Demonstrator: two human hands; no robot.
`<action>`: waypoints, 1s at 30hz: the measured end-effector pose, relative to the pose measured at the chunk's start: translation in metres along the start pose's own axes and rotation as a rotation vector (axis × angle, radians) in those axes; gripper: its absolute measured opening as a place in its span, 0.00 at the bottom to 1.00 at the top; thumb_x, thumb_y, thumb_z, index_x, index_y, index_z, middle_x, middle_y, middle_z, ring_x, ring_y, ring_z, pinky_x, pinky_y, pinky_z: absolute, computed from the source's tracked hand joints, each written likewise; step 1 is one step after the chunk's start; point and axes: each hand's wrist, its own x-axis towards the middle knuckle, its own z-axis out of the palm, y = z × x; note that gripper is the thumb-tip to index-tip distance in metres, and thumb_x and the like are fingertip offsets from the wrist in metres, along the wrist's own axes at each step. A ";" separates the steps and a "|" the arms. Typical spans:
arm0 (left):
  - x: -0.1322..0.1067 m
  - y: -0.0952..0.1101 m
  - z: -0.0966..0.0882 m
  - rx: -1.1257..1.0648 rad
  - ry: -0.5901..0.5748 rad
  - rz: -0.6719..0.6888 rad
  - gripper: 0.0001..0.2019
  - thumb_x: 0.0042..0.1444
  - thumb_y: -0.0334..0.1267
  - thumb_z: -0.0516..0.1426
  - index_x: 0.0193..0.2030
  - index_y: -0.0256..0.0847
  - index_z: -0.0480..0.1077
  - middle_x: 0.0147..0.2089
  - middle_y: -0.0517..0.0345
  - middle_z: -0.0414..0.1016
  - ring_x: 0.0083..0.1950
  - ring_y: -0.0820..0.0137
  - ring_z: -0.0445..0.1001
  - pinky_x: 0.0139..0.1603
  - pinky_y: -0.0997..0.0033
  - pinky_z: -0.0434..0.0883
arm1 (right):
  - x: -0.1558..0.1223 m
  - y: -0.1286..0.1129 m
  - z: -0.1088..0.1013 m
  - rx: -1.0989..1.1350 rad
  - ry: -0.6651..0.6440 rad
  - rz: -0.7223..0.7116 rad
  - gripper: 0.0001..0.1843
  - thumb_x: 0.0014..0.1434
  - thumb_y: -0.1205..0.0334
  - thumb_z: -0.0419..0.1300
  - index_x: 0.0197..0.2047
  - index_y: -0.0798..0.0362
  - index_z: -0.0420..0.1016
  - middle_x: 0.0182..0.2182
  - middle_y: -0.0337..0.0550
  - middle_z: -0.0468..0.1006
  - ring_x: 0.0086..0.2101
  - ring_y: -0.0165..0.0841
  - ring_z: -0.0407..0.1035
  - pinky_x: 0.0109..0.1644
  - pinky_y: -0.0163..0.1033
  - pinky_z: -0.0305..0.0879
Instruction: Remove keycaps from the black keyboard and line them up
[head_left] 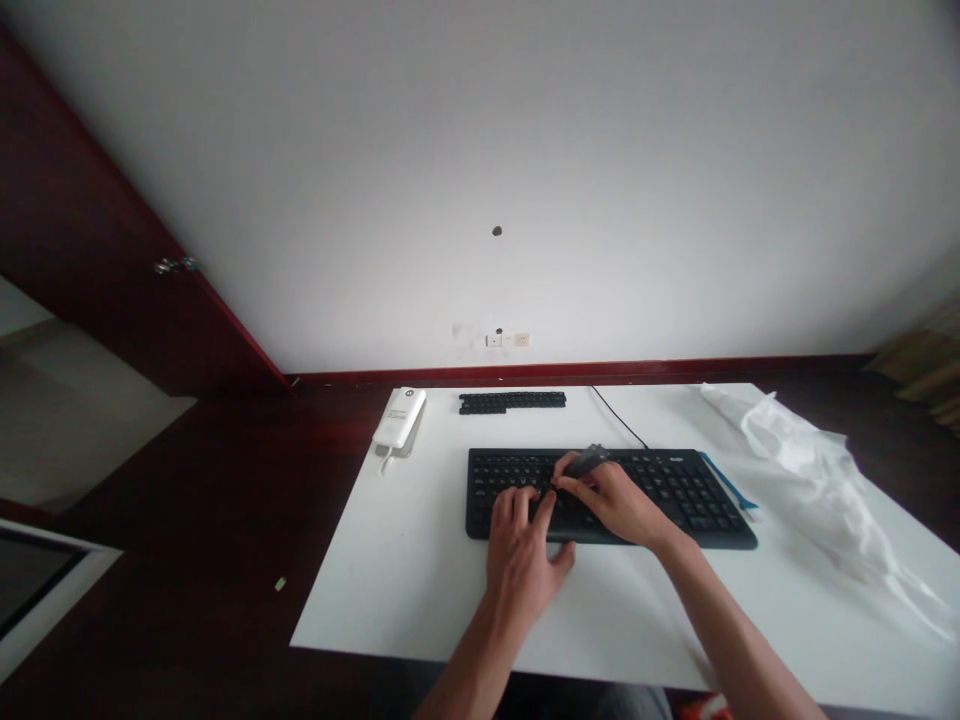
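A black keyboard [690, 500] lies flat across the table in front of me. My left hand [521, 545] rests on its lower left part, fingers spread and fingertips on the keys, thumb out near the front edge. My right hand [611, 497] is closed around a dark, thick-handled tool [587, 461]. The handle slants up to the right, and its working end points down at the keys beside my left index finger. That tip is hidden, so its exact kind is unclear. Behind the keyboard, black keycaps [512, 402] are laid out in close rows.
A white power bank [401, 418] with a short cable sits at the back left of the white table [397, 590]. A blue-handled brush [727, 480] lies beside the keyboard's right end. Crumpled white plastic [810, 480] covers the right side. The keyboard cable [619, 417] runs off the back edge.
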 end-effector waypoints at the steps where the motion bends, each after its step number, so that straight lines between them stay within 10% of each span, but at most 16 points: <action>1: 0.000 0.000 0.000 0.000 0.002 0.002 0.30 0.52 0.41 0.69 0.62 0.46 0.70 0.55 0.51 0.69 0.60 0.55 0.66 0.66 0.47 0.67 | -0.002 0.003 0.000 0.033 0.003 -0.015 0.17 0.71 0.48 0.55 0.40 0.50 0.77 0.39 0.44 0.81 0.36 0.38 0.74 0.43 0.41 0.69; 14: 0.000 -0.001 0.003 -0.013 0.007 0.012 0.29 0.54 0.40 0.68 0.62 0.46 0.70 0.56 0.51 0.68 0.60 0.54 0.66 0.67 0.44 0.66 | 0.003 0.010 0.008 0.110 0.188 0.024 0.17 0.69 0.46 0.56 0.42 0.51 0.76 0.37 0.45 0.81 0.39 0.41 0.75 0.48 0.44 0.71; 30: -0.001 -0.001 0.003 0.009 0.016 0.017 0.27 0.53 0.40 0.68 0.60 0.46 0.71 0.56 0.51 0.68 0.61 0.53 0.66 0.66 0.45 0.67 | 0.021 0.014 0.006 0.167 -0.036 0.077 0.18 0.69 0.47 0.56 0.41 0.53 0.76 0.34 0.44 0.81 0.35 0.38 0.75 0.40 0.41 0.70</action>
